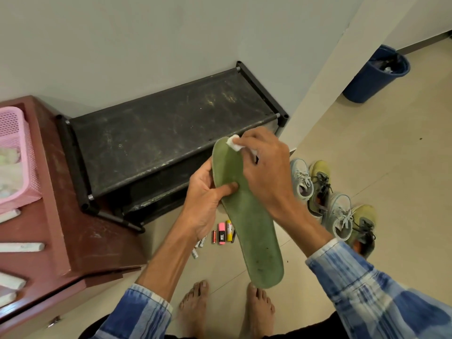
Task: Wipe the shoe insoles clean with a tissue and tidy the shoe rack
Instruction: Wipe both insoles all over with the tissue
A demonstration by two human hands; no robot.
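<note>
You hold a long green foam insole in front of the dusty black shoe rack, a small white wad of tissue on its toe end.
Your left hand grips the insole at its middle, thumb across the top face. Your right hand pinches the tissue against the tip. The heel end hangs above your bare feet. Four pale blue and yellow lace-up shoes stand on the tiles right of the rack. A small battery and a pink highlighter lie near your left wrist.
</note>
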